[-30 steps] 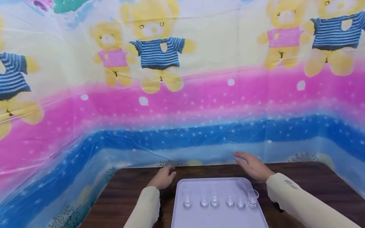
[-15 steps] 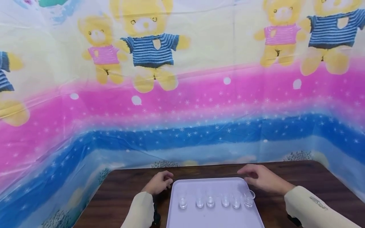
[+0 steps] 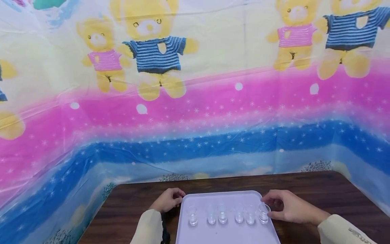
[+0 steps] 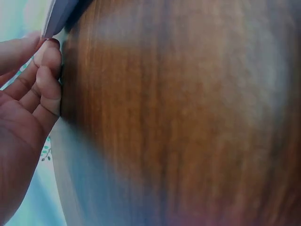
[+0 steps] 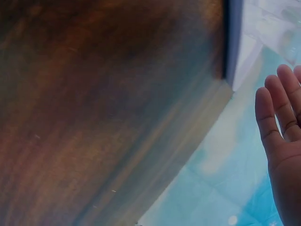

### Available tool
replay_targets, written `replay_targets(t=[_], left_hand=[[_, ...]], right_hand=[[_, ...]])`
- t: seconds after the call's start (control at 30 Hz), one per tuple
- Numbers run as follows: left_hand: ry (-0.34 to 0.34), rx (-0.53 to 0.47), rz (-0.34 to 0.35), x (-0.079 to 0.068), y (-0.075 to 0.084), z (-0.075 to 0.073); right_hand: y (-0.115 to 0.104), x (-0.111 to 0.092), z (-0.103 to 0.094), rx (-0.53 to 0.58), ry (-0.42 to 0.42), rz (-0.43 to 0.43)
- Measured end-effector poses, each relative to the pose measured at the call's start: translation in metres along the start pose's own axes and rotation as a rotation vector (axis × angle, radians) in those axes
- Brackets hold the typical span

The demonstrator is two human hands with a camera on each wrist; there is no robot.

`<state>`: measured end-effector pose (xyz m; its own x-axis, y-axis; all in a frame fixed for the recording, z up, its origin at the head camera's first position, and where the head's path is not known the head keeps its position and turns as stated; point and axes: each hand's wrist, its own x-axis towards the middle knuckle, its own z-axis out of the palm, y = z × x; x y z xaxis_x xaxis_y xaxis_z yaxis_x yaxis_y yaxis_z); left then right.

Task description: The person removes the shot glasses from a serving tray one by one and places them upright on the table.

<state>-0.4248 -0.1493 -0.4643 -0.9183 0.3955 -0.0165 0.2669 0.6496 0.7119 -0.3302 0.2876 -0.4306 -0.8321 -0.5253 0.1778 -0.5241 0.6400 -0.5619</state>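
A pale lilac tray [image 3: 226,234] lies on the dark wooden table and carries a row of small clear glasses [image 3: 222,216]. My left hand [image 3: 167,200] is at the tray's far left corner. In the left wrist view, the thumb and curled fingers [image 4: 48,61] pinch that corner. At the tray's right side is my right hand [image 3: 294,206], its thumb and forefinger spread beside the rightmost glass [image 3: 263,215]. Whether they touch this glass is unclear. In the right wrist view, the fingers [image 5: 265,110] look straight, and the thumb is out of view.
The brown wooden table [image 3: 329,193] extends on both sides of the tray. Behind it and at its sides hangs a sheet [image 3: 213,101] printed with teddy bears and pink and blue bands.
My right hand has come down and nearer, from above the table's far edge to beside the rightmost glass. The left hand has lowered slightly to the tray's corner. The glasses stay in their row.
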Motion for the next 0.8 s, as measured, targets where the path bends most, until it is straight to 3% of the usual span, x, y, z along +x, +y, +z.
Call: replay_targets(t=[0.2,0.5,0.8], left_hand=[[0.013,0.000,0.032,-0.001,-0.001,0.003],[0.012,0.006,0.022,-0.005,0.000,0.005],[0.011,0.002,0.000,-0.011,0.004,0.008]], right_hand=[[0.006,-0.002,0.005,0.013,-0.017,0.049],[0.009,0.000,0.006,0.006,0.018,0.030],[0.020,0.011,-0.006,-0.055,0.209,0.074]])
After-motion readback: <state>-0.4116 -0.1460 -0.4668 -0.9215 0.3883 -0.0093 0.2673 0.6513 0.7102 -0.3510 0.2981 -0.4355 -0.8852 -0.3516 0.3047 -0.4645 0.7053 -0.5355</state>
